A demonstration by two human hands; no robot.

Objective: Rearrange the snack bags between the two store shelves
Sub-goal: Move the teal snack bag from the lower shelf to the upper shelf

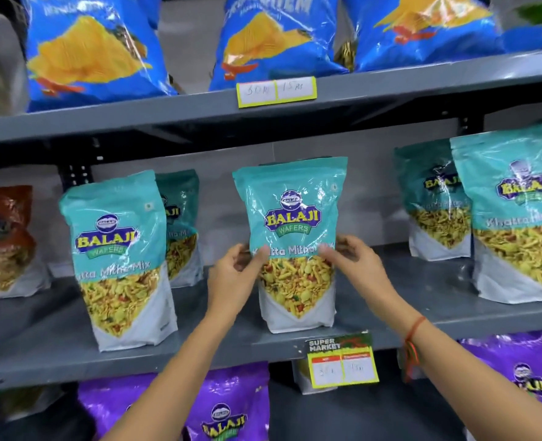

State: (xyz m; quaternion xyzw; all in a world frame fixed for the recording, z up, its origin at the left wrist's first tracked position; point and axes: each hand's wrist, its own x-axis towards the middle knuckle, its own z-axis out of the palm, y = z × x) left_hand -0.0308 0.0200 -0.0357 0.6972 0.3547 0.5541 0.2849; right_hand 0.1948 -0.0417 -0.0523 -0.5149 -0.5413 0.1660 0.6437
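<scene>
Head view: both hands [295, 268] around teal bag [290, 218].

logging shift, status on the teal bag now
Left hand and right hand grip centre teal bag, upright on middle shelf. Neighbour teal bags apart, nothing blocking.

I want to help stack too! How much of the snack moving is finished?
Several teal Balaji mix bags already stand on the middle shelf. Right now the left hand and right hand hold the centre teal bag upright there. The blue chip bags above and purple bags below sit untouched; what's left isn't clear.
</scene>
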